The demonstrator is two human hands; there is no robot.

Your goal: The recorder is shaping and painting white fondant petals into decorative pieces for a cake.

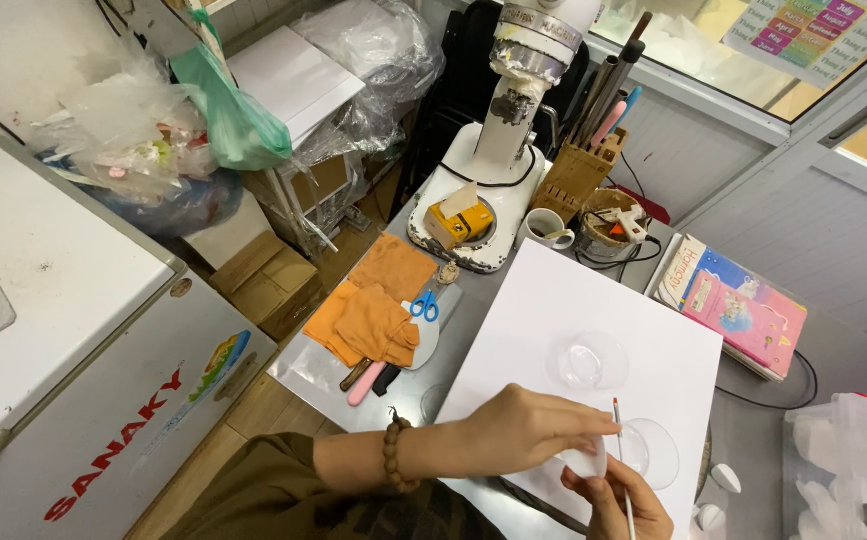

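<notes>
Pinching a small clear plastic dome in the left hand, gripping a thin white-handled brush in the right hand, above a white sheet.

Held a small clear plastic piece between both hands, low over the white sheet's near edge. Gripped a thin white brush upright, tip red, just beside it. Lay two clear round domes close by on the sheet, one farther, one nearer.
</notes>
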